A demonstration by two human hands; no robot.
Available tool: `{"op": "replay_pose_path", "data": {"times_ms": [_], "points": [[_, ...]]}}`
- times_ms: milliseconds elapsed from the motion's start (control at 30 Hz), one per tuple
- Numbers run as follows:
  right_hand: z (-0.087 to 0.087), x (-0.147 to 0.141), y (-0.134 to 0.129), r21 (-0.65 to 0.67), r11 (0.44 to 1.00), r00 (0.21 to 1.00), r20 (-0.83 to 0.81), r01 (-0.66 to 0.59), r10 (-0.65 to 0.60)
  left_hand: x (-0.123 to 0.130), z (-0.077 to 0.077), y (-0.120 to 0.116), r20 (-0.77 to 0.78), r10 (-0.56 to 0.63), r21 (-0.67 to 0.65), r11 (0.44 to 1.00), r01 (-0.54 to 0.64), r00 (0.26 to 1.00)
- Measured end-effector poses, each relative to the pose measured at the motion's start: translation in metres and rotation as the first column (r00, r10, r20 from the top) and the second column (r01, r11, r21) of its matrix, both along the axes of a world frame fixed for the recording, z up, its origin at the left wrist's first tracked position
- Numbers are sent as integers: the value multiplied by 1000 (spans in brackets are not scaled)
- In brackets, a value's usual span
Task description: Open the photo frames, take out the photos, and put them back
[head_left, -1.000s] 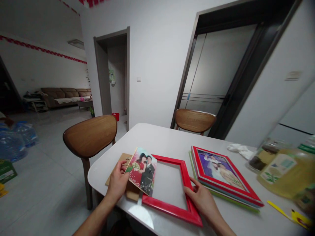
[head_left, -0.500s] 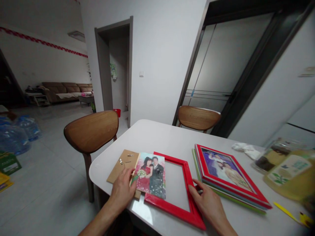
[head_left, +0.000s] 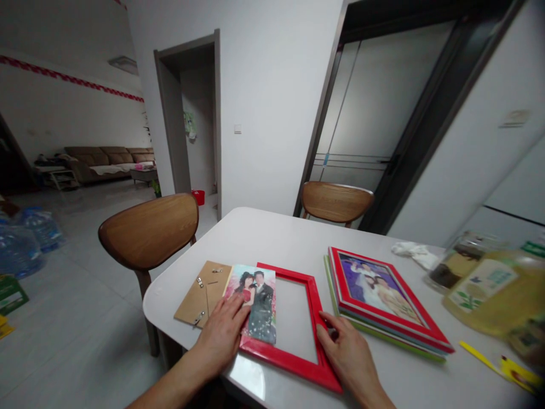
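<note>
My left hand point(head_left: 223, 329) lies with fingers outstretched on a photo print point(head_left: 263, 318) of a couple, one figure in red and the other in a dark suit. That print overlaps the left side of an empty red picture frame point(head_left: 314, 298) on the table. Partly beneath the photo and left hand is a brown backing board point(head_left: 202, 298) with small metal clips. Thumb and curled fingers of my right hand point(head_left: 351, 349) grip the right bar of the red frame; its fingertips are partly hidden.
A stack of framed pictures point(head_left: 383, 289) stands right of my right hand on the white table point(head_left: 272, 233). Beyond it are a crumpled white cloth point(head_left: 415, 253), a jar, a large yellow-liquid bottle point(head_left: 481, 289) and a yellow tool point(head_left: 483, 358). Wooden chairs point(head_left: 149, 230) flank the table.
My left hand has moved from the photo's left edge onto its face, fingers now flat. More of the backing board's clips show. The right hand stays at the frame; the view has shifted slightly.
</note>
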State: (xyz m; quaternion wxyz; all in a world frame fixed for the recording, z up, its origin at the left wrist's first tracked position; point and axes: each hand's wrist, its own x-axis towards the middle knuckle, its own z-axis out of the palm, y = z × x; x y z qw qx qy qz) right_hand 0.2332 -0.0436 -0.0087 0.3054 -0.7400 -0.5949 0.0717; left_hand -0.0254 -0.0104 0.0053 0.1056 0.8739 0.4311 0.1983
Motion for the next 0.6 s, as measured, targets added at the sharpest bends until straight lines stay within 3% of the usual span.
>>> {"op": "replay_pose_path", "data": {"times_ms": [133, 233, 300, 400, 467, 533, 600], "points": [[0, -2, 1, 0, 1000, 1000, -22, 7, -7, 7, -5, 6, 39, 7, 31, 999, -8, 999], [2, 0, 0, 57, 998, 998, -67, 5, -1, 5, 13, 12, 204, 44, 70, 996, -60, 978], [7, -1, -2, 147, 989, 992, -124, 2, 17, -1, 31, 17, 384, 114, 51, 988, -145, 916], [19, -13, -7, 279, 960, 963, -258, -4, 79, -9, 54, 24, 664, 246, -97, 965, -245, 706], [28, -31, -9, 271, 961, 893, -419, -53, 167, -7, 59, 23, 818, 297, -241, 955, -176, 493], [34, -53, -8, 186, 975, 732, -648, -119, 213, 6, 57, 15, 901, 353, -365, 931, 1, 250], [38, -75, -3, 113, 981, 495, -851, -156, 176, 25, 51, 1, 903, 428, -428, 882, 198, 45]]}}
